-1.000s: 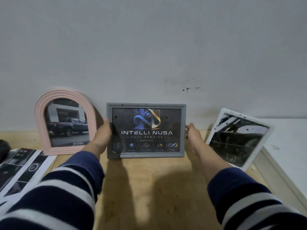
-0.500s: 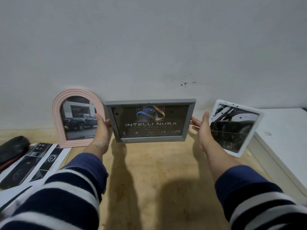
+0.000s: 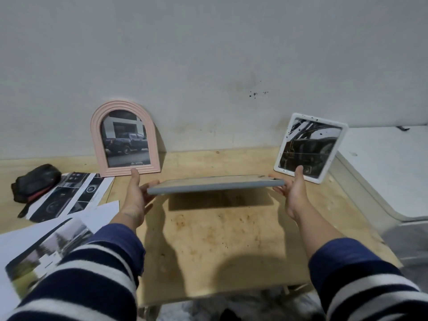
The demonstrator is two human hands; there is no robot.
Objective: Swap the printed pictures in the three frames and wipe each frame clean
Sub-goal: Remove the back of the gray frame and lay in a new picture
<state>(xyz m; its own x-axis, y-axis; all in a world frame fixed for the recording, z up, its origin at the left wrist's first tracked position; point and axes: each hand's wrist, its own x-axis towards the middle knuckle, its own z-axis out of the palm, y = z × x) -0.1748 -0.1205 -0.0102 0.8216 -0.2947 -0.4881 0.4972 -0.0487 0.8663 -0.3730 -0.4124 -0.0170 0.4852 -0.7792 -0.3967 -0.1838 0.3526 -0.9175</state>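
Observation:
I hold the grey rectangular frame (image 3: 215,186) flat above the wooden table (image 3: 220,239), its picture side turned down and its brown back facing up. My left hand (image 3: 136,195) grips its left end and my right hand (image 3: 293,191) its right end. A pink arched frame (image 3: 125,139) with a dark pickup picture leans on the wall at the back left. At the back right a white square frame (image 3: 310,147) with a dark car picture stands tilted.
Loose printed pictures (image 3: 67,198) and white sheets (image 3: 46,246) lie on the table's left side. A black pouch (image 3: 34,181) sits at the far left. A white cabinet top (image 3: 389,167) adjoins the table on the right. The grey wall (image 3: 208,66) is close behind.
The grey frame stood upright against the wall with its picture facing me; both hands have lifted it, pulled it toward me and tipped it face down to lie flat.

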